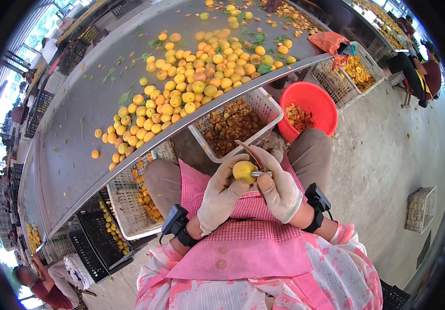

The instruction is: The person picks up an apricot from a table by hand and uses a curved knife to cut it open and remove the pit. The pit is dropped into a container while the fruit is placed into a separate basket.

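Note:
In the head view my left hand [217, 199], in a pale work glove, is closed around a yellow apricot [243, 171] above my lap. My right hand [283, 192], gloved too, grips a small curved knife [250, 151] with a reddish-brown curved part pointing up and left. A short silver metal piece of it [259, 173] lies against the fruit's right side, by my right thumb. Both hands are close together over the pink checked apron [253, 240].
A metal table [85, 126] ahead bears a heap of apricots [181, 88]. Below its edge stand a white crate [274, 111] of brownish pieces and a red bucket [328, 111] with cut fruit. Another white crate [124, 206] is at left. Other people sit farther off.

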Available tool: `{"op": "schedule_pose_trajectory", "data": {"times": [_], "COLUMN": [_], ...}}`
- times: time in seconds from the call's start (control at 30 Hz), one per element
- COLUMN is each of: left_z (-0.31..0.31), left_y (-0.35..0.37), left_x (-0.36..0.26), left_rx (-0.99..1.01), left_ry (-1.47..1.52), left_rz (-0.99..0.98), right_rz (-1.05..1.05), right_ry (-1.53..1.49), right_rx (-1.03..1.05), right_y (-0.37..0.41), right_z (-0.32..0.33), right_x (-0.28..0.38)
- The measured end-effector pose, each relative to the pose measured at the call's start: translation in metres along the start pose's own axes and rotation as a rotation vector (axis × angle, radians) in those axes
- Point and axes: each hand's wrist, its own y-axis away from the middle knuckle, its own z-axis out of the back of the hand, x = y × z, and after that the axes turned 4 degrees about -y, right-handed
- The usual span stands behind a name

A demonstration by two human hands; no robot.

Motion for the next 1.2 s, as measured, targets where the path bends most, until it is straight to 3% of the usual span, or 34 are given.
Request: {"op": "schedule_pose_trajectory", "data": {"times": [0.27, 0.53, 0.93, 1.13, 1.17, 1.2], "left_z": [-0.006, -0.006, -0.010, -0.014, -0.014, -0.007], "left_y": [0.005, 0.006, 0.004, -0.003, -0.004, -0.010], "left_x": [-0.003, 0.005, 0.007, -0.001, -0.004, 0.003], "left_rx": [-0.047, -0.109, -0.213, -0.222, -0.232, -0.209], "left_ry": [-0.295, -0.295, -0.397, -0.456, -0.487, -0.542], "left_rz": [-0.078, -0.120, -0.139, -0.153, -0.110, -0.201], "right_rz": [0.055, 0.024, 0.003, 0.193, -0.100, -0.394], "right_ry": [0.223, 0.316, 0.211, -0.078, -0.313, -0.545], "right_rx": [-0.090, -0.080, -0.050, -0.137, -0.022, 0.095], "right_y": [0.003, -0.001, -0.007, -0.015, -0.012, -0.011], "right_z": [-0.003, -0.004, -0.005, -0.013, -0.002, 0.006], "right_x": [0.007, 0.001, -0.008, -0.023, -0.007, 0.003]}}
